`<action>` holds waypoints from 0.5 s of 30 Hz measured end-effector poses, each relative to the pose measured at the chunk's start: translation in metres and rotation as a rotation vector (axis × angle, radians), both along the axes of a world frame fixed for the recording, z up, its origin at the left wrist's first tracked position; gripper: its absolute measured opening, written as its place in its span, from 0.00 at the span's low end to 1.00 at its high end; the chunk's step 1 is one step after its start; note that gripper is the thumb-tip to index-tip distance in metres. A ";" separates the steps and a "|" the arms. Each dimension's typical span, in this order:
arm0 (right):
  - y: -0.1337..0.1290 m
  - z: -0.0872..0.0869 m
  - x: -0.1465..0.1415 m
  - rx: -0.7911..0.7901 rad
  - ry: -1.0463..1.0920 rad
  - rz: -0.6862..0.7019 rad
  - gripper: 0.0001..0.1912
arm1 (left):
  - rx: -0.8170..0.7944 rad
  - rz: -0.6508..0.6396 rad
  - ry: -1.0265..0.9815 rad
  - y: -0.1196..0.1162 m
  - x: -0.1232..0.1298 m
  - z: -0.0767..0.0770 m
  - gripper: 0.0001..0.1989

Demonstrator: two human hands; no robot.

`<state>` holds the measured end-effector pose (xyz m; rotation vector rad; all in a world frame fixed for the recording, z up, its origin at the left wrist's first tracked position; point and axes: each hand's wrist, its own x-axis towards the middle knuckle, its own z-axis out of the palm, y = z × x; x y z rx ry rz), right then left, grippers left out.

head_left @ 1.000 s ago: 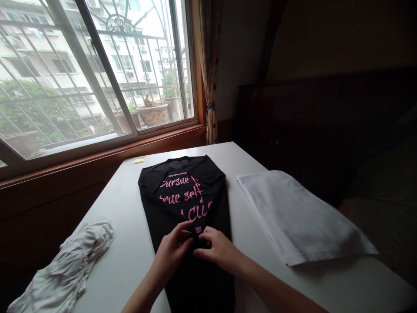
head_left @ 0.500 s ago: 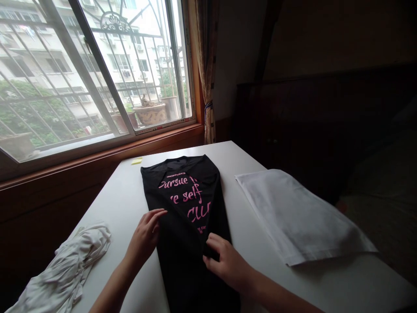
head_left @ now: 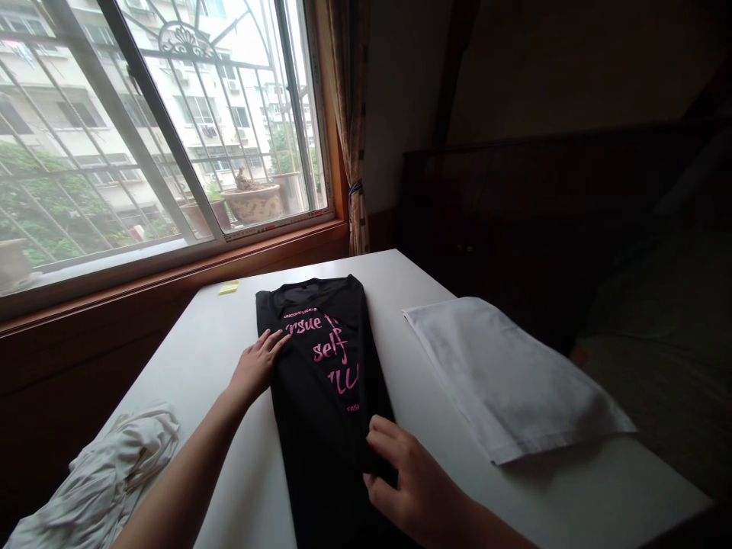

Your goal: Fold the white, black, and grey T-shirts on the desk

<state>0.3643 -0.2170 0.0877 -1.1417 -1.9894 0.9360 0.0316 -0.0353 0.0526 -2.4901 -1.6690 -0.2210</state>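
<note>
A black shirt [head_left: 320,427] with pink lettering lies lengthwise on the white table [head_left: 229,343], its sides folded inward and its collar at the far end. My left hand [head_left: 257,364] rests on the shirt's upper left edge, fingers spread. At the lower right edge, my right hand [head_left: 400,465] is curled with thumb and fingers around the black cloth. The shirt's near end runs out of the bottom of the view.
A folded white-grey cloth [head_left: 508,374] lies on the table's right side. Crumpled white fabric [head_left: 114,473] is at the near left. A yellow note [head_left: 228,287] sticks near the far left corner, below the window [head_left: 200,130] and curtain [head_left: 355,137].
My left hand has moved up along the shirt and now lies on its left edge. The left sleeve side is drawn inward, covering more lettering. The view has shifted slightly right.
</note>
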 end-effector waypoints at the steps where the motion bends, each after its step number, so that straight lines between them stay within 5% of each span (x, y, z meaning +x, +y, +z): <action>1: -0.001 0.004 0.003 0.003 -0.008 0.000 0.06 | -0.011 -0.001 0.035 0.004 0.002 0.003 0.33; 8: -0.002 0.024 0.038 0.075 -0.001 -0.117 0.04 | -0.051 -0.030 0.124 0.011 0.004 0.017 0.18; 15: 0.015 0.052 0.095 0.142 0.002 -0.190 0.05 | -0.181 -0.090 0.137 -0.039 -0.006 0.029 0.11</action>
